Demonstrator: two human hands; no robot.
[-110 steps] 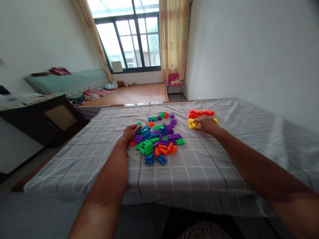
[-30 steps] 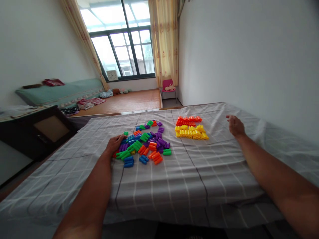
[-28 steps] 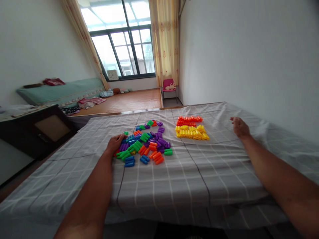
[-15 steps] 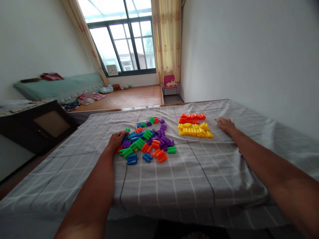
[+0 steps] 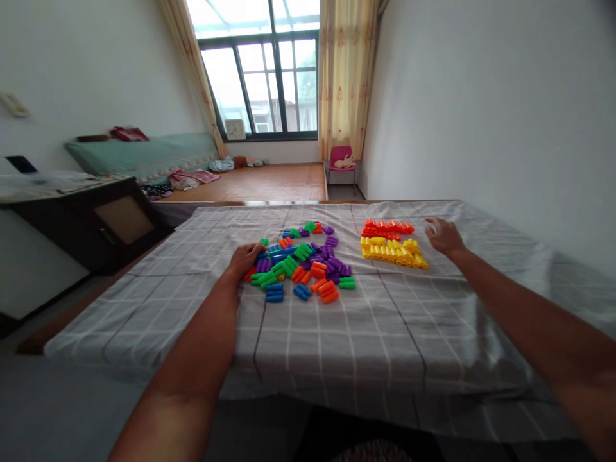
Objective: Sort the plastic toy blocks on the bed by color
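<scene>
Furthest to the left, a dark cabinet (image 5: 91, 224) is seen beside the counter (image 5: 337, 333), which is covered by a grey checked cloth.

The left hand (image 5: 244, 258) is laid on the left edge of the mixed pile of coloured blocks (image 5: 301, 263), with its fingers curled loosely over the nearest green and purple pieces. Whether a block is pinched under the fingers cannot be told; no piece is seen lifted clear of the cloth. From this hand the pile spreads away to the right and slightly further off, so the loose pieces are reached most readily by the left arm. The blocks in the pile are short cylinders lying at all angles, with no common long axis.

Right of the pile, apart from it, two sorted groups are set out: a row of orange blocks (image 5: 387, 227) at the far side and yellow blocks (image 5: 392, 251) just in front of it, the rows running left to right across the cloth.

The right hand (image 5: 443, 236) is held just beside the right end of the sorted rows, near the yellow group, fingers relaxed and spread, nothing grasped. The sorted blocks lie directly to its left, and it is the nearer hand to them.
</scene>
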